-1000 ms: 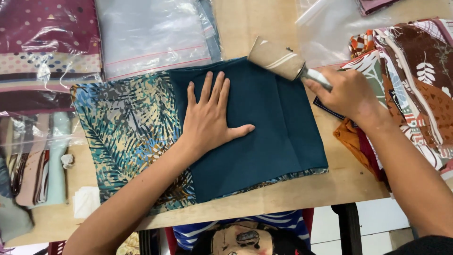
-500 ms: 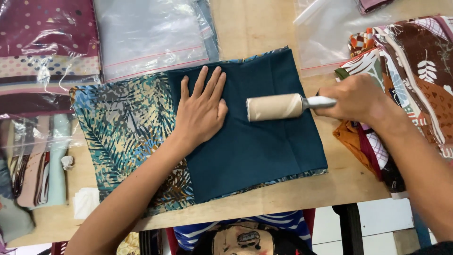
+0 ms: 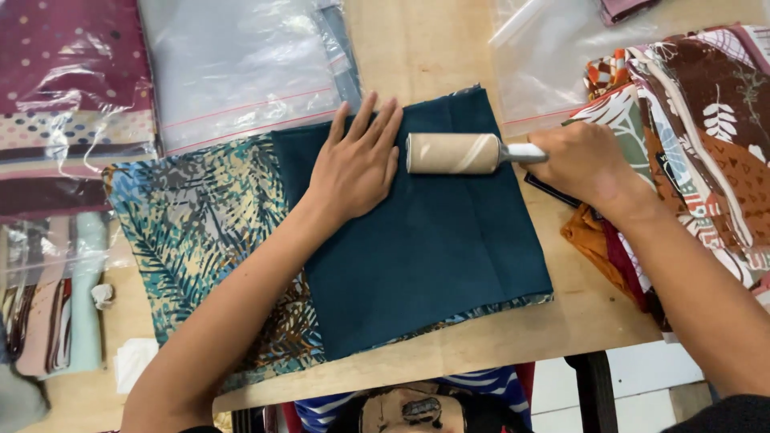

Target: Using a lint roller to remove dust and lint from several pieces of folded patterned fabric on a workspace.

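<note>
Since a moment ago, the lint roller (image 3: pixel 453 153) has slid left across the cloth and now sits just beside the left hand (image 3: pixel 355 164). That hand has hardly moved. It lies flat on the dark teal cloth (image 3: pixel 433 240), fingers (image 3: pixel 365 120) spread wide, holding nothing and only pressing down. The right hand (image 3: pixel 584 163) is closed around the roller's white handle (image 3: pixel 523 152), fingers wrapped tight.

The teal cloth is folded and lies in the middle of the wooden table (image 3: pixel 425 44), on top of a leafy blue and brown patterned cloth (image 3: pixel 188 232). Its near edge is close to the table's front edge.

What could go wrong? The roller is sticky, I think. If it rolls any further left, it may bump the left hand. If the left hand lifts, the sticky roll could tug the top layer up and make wrinkles or spoil the neat fold. A hard push toward the front edge could slide both cloths off the table, since they already hang near it.

Clear plastic bags (image 3: pixel 241 72) lie at the back, some touching the cloth. If the roller runs off the far edge, it could grab a bag and stick to it. A pile of brown and orange printed cloths (image 3: pixel 698 136) sits under the right arm, and that arm could drag it sideways.
</note>
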